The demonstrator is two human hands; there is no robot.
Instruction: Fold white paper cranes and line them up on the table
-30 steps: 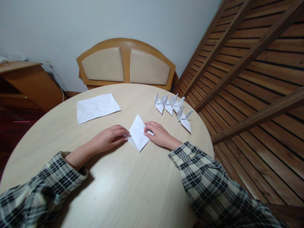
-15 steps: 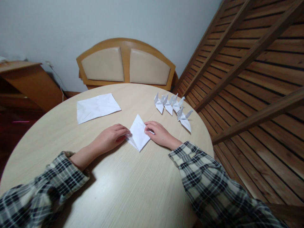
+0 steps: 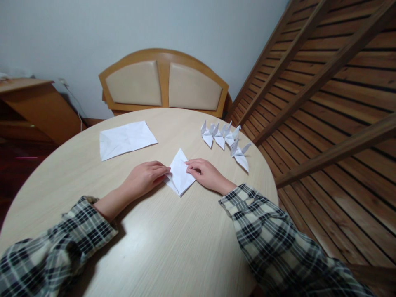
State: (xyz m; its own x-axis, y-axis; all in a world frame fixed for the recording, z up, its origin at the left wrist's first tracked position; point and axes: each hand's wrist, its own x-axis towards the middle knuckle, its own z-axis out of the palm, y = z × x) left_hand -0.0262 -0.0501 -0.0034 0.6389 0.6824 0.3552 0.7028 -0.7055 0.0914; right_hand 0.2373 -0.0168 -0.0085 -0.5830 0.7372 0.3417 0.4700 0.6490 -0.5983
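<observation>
A folded white paper (image 3: 180, 175), diamond-shaped with one corner towards me, lies on the round table between my hands. At its left corner my left hand (image 3: 147, 176) is closed, fingers together on the paper's edge. My right hand (image 3: 208, 175) pinches the right side, its thumb and index finger on the upper right edge. A crease and a narrow flap show along the paper's lower left side. The fingertips hide both side corners.
Several white origami cranes (image 3: 240, 155) stand at the table's right rear. A creased white sheet (image 3: 128, 140) lies at the left rear. Behind the pale round table (image 3: 173, 247) is a wooden headboard (image 3: 166, 78); slatted wood (image 3: 334, 123) rises on the right.
My right fingertips have shifted slightly left over the folded paper. The paper's near corner has moved a little left. My left hand has barely moved.
</observation>
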